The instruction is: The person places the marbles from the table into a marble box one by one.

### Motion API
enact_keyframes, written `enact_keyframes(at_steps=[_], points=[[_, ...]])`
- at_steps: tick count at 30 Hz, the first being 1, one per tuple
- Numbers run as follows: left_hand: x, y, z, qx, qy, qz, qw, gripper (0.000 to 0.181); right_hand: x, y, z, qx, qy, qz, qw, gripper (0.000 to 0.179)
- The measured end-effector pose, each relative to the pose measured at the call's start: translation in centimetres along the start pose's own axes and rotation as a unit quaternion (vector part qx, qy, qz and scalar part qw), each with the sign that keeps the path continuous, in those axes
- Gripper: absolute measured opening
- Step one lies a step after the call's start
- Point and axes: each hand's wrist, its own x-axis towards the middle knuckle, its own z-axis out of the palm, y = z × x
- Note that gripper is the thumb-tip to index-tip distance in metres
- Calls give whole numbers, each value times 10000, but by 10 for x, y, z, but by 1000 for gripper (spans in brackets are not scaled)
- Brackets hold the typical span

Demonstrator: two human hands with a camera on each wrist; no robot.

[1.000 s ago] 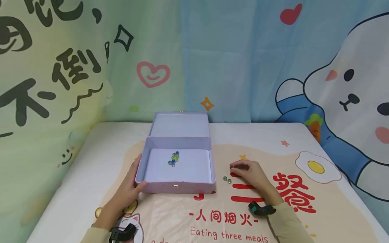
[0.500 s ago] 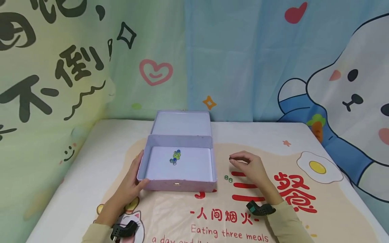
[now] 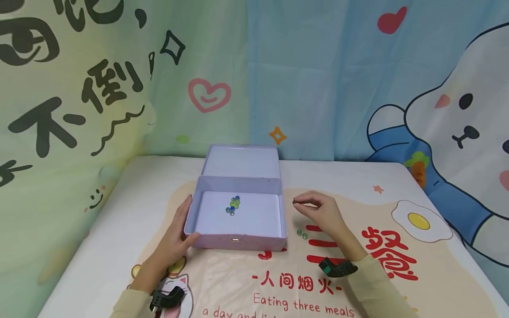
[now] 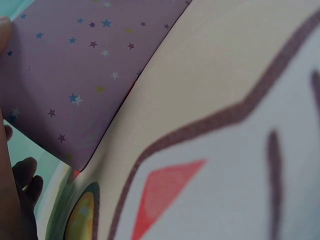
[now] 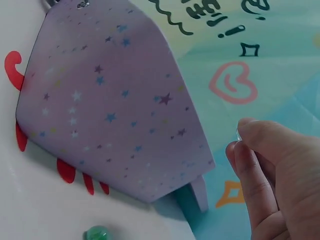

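A lilac tin box (image 3: 254,243) stands with its lid (image 3: 243,161) raised at the back. Inside, several green, blue and clear glass marbles (image 3: 233,204) lie in a cluster. My left hand (image 3: 172,236) grips the box's front left corner, thumb at the front and fingers along the left side. To the right of the box, my right hand (image 3: 323,214) pinches a small glass marble (image 5: 239,135) between thumb and fingertips; it is mostly hidden by them. Two green marbles (image 3: 302,234) rest on the tablecloth below that hand.
The table carries a printed cloth (image 3: 302,304) with red lettering and a fried-egg picture (image 3: 419,221). A patterned curtain (image 3: 302,79) hangs right behind the table. Each wrist wears a black camera band (image 3: 338,267).
My right hand has risen off the cloth and moved left towards the box, a marble pinched in it. The left hand stays on the box. The head view has shifted slightly.
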Motion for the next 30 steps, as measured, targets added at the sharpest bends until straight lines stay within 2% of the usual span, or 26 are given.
enact_keyframes(at_steps=[4, 12, 22, 25, 27, 30], points=[[0, -1, 0, -33, 2, -60, 10000, 93, 11, -7, 1, -192, -209, -142, 9995, 20], [1, -3, 2, -83, 65, -38, 9999, 95, 47, 4, 3, -70, -606, -334, 9976, 20], [1, -4, 3, -32, 34, -117, 9999, 95, 74, -7, 6, -519, -995, -402, 9929, 14], [1, -3, 2, -9, 21, -102, 9999, 95, 82, -10, 9, -522, -1180, -455, 9906, 16], [1, -3, 2, 7, 8, -90, 10000, 95, 82, -19, 12, -552, -1270, -434, 9894, 16], [1, -2, 2, 6, -4, -75, 10000, 95, 89, -18, 20, -683, -1344, -443, 9876, 14]])
